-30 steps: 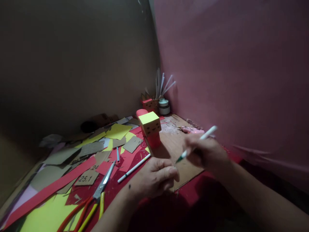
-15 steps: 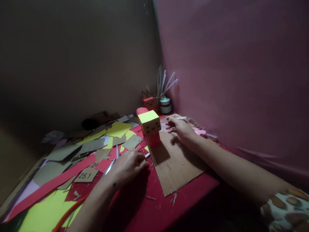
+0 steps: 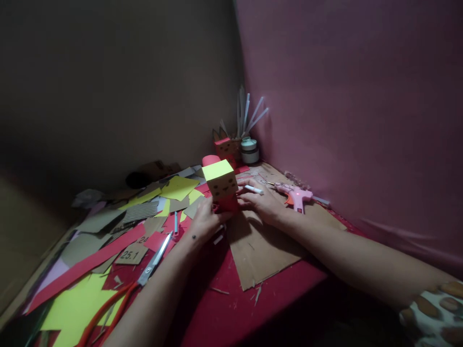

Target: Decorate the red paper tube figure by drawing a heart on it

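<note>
Below, littered red tabletop (image 3: 231, 313), pink wall (image 3: 347, 115).

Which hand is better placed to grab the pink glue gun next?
Probably the right hand, nearer the pink glue gun, though holding a white pen; the left hand is across the yellow-topped figure.

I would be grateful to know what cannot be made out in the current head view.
In the head view:
Box figure: base partly hidden by the left hand.
White pen: one end hidden by the right hand.
Scissors: handles partly behind the left forearm and cut off by the bottom edge.
Right sleeve: cut off by the right edge.
Far box figure: drawn marks too small and dim.
</note>
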